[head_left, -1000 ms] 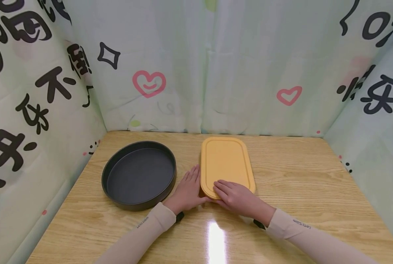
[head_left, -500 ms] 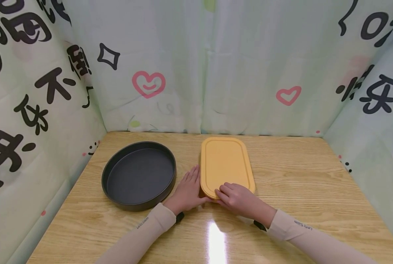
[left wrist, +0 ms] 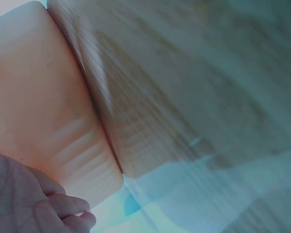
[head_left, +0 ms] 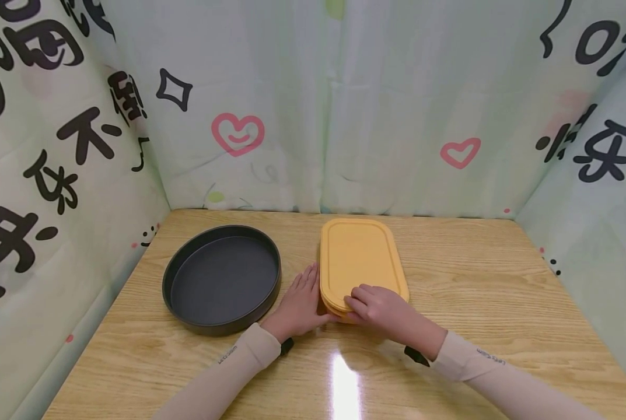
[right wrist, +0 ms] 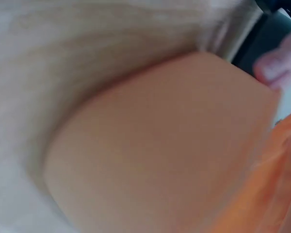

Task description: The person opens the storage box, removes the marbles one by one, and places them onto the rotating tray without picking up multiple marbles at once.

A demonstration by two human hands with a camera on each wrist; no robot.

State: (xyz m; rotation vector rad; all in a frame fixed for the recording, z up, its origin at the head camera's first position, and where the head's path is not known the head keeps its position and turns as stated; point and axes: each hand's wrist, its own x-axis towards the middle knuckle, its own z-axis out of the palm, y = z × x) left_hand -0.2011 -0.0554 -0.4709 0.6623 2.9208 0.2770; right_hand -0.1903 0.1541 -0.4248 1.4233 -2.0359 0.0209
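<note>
Head view shows the right hand (head_left: 385,312) pinching the yellow lid (head_left: 362,256), likely light and flexible, best held by its six-o'clock rim, the straight-fingered left hand (head_left: 302,300) against the box (right wrist: 136,150), three o'clock from the pan (head_left: 221,280).

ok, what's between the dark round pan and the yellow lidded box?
In the head view, the left hand is in the near part of the gap between pan and box; beyond it, bare wooden tabletop.
</note>
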